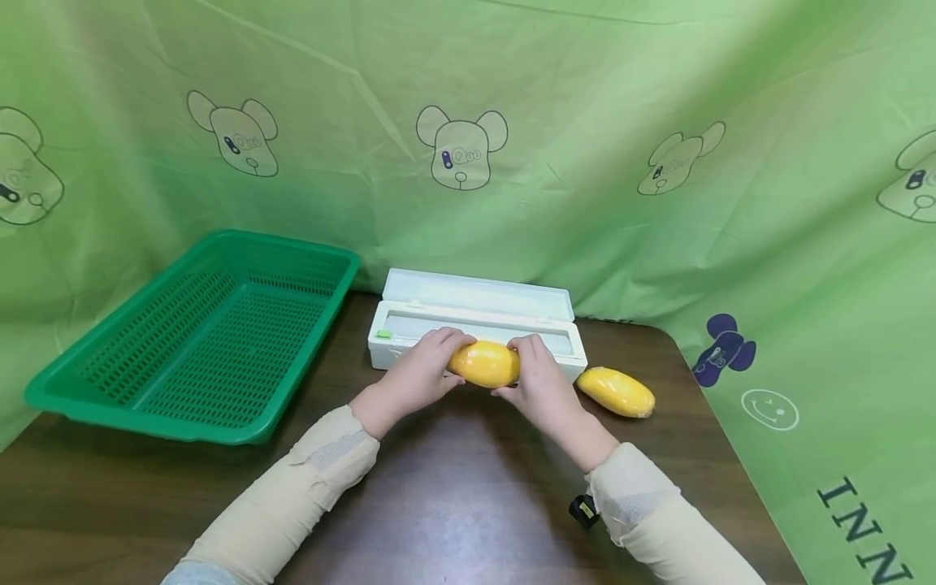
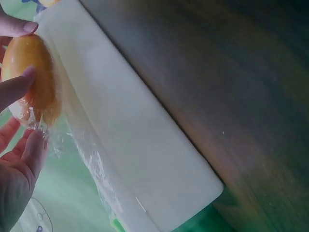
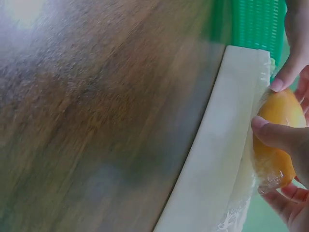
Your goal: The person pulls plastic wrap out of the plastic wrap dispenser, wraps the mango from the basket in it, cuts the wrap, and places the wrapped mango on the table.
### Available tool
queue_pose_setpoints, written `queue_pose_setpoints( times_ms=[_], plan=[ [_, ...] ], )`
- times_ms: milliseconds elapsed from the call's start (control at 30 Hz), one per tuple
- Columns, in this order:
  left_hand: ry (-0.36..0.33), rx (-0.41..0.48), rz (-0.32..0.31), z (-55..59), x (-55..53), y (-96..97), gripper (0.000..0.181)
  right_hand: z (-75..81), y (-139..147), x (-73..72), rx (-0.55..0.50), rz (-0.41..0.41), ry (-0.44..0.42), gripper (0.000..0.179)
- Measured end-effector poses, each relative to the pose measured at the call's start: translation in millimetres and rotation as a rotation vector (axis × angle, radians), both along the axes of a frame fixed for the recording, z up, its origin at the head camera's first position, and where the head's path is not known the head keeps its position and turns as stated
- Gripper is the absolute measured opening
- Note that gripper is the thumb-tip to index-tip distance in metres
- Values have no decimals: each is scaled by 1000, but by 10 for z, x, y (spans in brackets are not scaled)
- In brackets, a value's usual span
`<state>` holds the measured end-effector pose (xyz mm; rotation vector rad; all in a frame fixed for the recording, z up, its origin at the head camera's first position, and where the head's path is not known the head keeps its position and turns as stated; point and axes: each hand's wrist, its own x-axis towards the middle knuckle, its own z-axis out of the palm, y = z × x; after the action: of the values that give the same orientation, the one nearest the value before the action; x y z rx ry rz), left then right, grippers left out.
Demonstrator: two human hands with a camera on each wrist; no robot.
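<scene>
One green cloth [image 1: 570, 236] fills the top of the head view, behind a brown table [image 1: 453, 520]. At left sits a green basket [image 1: 234, 357]; at centre, a white box [image 1: 382, 353] has its lid [image 1: 478, 297] raised. The left hand [image 1: 424, 372] and right hand [image 1: 544, 388] are both clamped on one yellow fruit [image 1: 486, 363] mid-frame, by the box's front edge, each gripping an end. A second yellow fruit [image 1: 617, 392] lies right of centre, near the box. Clear film [image 2: 98, 166] hangs along the box in the left wrist view; more bunches on the held fruit. That slick, rounded surface could slip if either grip slackens, and loose film might snag if it brushes the box.
</scene>
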<state>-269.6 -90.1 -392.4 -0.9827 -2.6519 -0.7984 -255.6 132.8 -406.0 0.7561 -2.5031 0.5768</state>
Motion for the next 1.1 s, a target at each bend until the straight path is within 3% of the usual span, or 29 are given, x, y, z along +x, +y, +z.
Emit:
queue_pose_setpoints(
  times_ms=[133,367,633,800,1100],
  plan=[
    [34,-4,11,-26,-9,30,58,-5,43,-1,5,-4,-6,69],
    [47,42,13,-51,-14,18,46,-43,96,11,13,-18,-31,71],
    [89,89,-6,-111,-1,-17,44,-65,131,0,41,31,65,63],
    [69,81,4,-99,-21,-22,43,-61,150,-6,39,37,60,62],
    [-38,81,14,-89,-58,-26,41,-92,177,-49,32,77,13,59]
  ],
)
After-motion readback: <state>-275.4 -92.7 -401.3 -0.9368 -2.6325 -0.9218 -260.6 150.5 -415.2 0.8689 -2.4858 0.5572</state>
